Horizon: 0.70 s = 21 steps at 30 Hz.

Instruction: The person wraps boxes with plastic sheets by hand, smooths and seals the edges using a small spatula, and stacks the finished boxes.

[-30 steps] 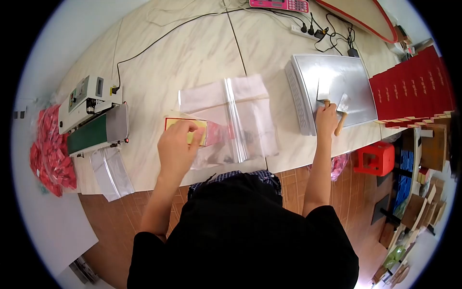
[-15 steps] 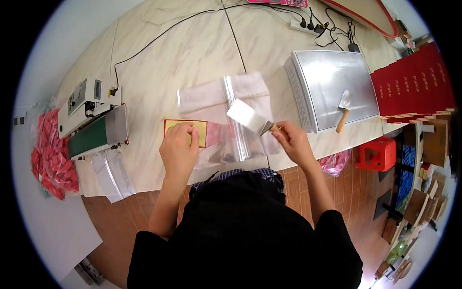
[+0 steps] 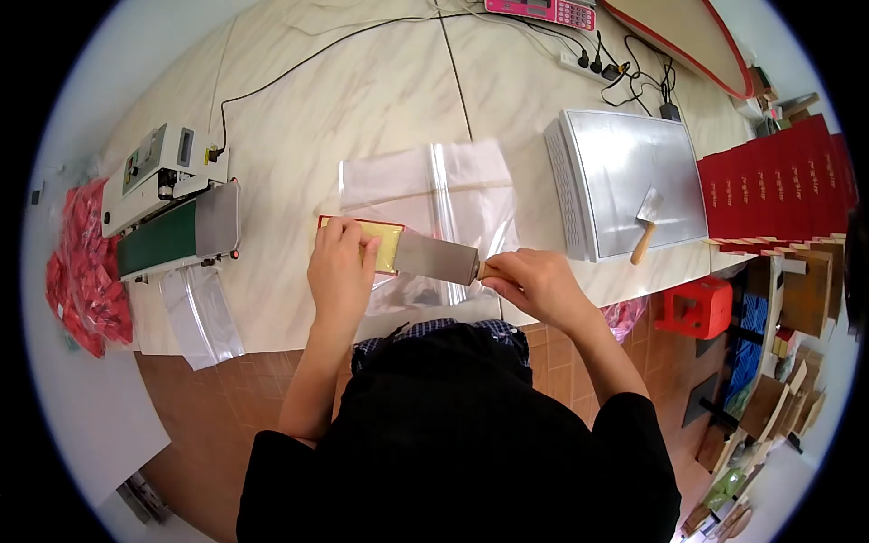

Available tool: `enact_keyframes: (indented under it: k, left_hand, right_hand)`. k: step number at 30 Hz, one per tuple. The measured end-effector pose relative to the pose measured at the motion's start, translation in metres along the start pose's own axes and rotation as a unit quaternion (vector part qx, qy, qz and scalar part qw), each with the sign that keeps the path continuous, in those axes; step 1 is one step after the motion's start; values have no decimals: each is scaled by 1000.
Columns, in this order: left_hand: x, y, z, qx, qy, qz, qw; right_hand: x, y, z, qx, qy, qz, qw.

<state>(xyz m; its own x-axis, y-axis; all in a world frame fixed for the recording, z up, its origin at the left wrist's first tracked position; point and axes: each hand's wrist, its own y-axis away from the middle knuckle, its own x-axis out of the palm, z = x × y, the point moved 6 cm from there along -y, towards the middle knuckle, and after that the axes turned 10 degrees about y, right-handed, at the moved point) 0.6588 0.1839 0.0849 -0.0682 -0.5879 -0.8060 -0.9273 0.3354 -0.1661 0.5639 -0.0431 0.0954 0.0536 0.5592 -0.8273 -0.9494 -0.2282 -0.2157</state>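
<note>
In the head view, my right hand [image 3: 534,282] is closed round the wooden handle of a wide metal scraper [image 3: 434,258]. Its blade lies flat, pointing left, with its end against the right side of a flat yellow piece with a red border [image 3: 387,242]. My left hand [image 3: 341,267] rests on that piece with curled fingers, covering much of it. Clear plastic bags [image 3: 475,195] are spread on the table behind and under the blade.
A sealing machine with a green belt [image 3: 158,244] stands left, near a bag of red packets [image 3: 86,271]. At right are a metal box [image 3: 625,163] with a second scraper [image 3: 645,222], and red printed boxes [image 3: 769,195]. A pink scale [image 3: 552,11] sits at the back.
My right hand has swung the scraper down and left, so its blade now meets the yellow piece. My left hand stays on that piece. The whole view has shifted slightly.
</note>
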Motion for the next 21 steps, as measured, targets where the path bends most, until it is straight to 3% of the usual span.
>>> enact_keyframes:
  k: [6, 12, 14, 21]
  left_hand:
    - [-12, 3, -3, -21, 8, -23, 999]
    - [-18, 12, -8, 77, 74, 48, 993]
    - [-16, 18, -14, 160, 75, 107, 978]
    - [-20, 23, -4, 202, 52, 110, 972]
  right_hand:
    - [-5, -11, 17, 4, 45, 5, 999]
    - [3, -28, 32, 14, 66, 41, 997]
    - [10, -32, 33, 7, 63, 45, 997]
    - [22, -40, 37, -4, 76, 65, 995]
